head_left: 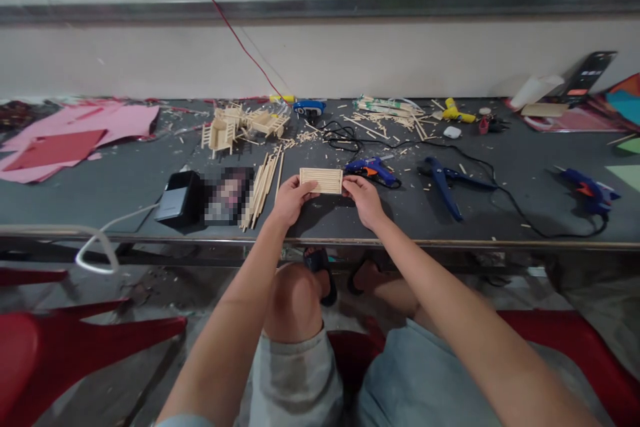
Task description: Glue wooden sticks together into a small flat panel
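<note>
Between my two hands is a small flat panel of wooden sticks (325, 180), its sticks running side to side. My left hand (293, 200) grips its left end, thumb lying over the front. At the right end, the fingers of my right hand (364, 199) pinch the edge. Just left of my left hand lies a bundle of long thin wooden sticks (263, 190). A blue glue gun (374, 170) rests right behind my right hand. Farther back on the left stand small models built of sticks (223, 130).
Blue-handled cutters (443, 187) and a second blue glue gun (590, 190) lie to the right, with a black cable around them. Cut sticks (390, 117) are scattered at the back. A black box-shaped device (179, 199) and pink paper (130, 121) are on the left. A phone (590, 77) leans at the back right.
</note>
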A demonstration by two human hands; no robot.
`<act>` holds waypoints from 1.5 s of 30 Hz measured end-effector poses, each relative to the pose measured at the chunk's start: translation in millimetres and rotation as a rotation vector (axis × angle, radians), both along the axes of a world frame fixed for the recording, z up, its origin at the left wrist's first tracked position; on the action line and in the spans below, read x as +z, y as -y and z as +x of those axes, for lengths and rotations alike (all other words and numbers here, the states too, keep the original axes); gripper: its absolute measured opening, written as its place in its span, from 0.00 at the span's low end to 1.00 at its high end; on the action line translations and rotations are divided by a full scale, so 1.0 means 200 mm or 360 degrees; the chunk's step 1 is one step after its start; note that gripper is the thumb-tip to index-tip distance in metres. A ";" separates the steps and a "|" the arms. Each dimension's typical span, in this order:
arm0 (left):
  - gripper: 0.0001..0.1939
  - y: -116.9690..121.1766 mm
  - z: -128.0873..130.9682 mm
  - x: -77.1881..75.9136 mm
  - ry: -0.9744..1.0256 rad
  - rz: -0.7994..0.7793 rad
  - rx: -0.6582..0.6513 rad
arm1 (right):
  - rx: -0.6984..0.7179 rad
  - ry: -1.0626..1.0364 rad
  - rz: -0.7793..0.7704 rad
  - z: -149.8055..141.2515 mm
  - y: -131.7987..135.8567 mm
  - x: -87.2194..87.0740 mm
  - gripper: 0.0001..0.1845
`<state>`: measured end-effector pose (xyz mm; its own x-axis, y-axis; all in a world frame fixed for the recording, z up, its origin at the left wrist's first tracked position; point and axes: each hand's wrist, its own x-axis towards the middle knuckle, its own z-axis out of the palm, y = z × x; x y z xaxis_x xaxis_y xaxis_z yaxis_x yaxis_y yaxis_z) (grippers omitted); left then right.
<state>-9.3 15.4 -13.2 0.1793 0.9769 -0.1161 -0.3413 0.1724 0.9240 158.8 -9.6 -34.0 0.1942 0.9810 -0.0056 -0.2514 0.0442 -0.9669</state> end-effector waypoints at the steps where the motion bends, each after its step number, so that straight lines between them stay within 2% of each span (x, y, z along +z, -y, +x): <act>1: 0.14 0.00 0.00 0.00 -0.0004 0.0003 -0.0003 | 0.0000 -0.0001 0.0004 0.00 0.00 0.00 0.09; 13: 0.14 0.01 -0.01 0.00 -0.0045 0.0016 -0.0050 | 0.0006 0.0062 0.0049 0.02 0.02 0.00 0.08; 21: 0.15 0.01 -0.01 -0.02 -0.0068 0.0024 0.0019 | -0.0023 0.0123 0.0066 0.02 0.01 -0.03 0.10; 33: 0.16 0.02 0.00 -0.01 -0.0083 0.0053 0.0041 | -0.0011 0.0025 0.0015 0.00 0.01 0.01 0.12; 40: 0.16 0.03 0.01 0.00 -0.0094 0.0074 0.0046 | -0.0045 -0.0042 -0.0023 0.01 0.02 -0.01 0.13; 45: 0.16 0.04 0.01 0.01 -0.0108 0.0058 0.0043 | -0.0025 -0.0060 -0.0039 0.01 0.02 -0.01 0.11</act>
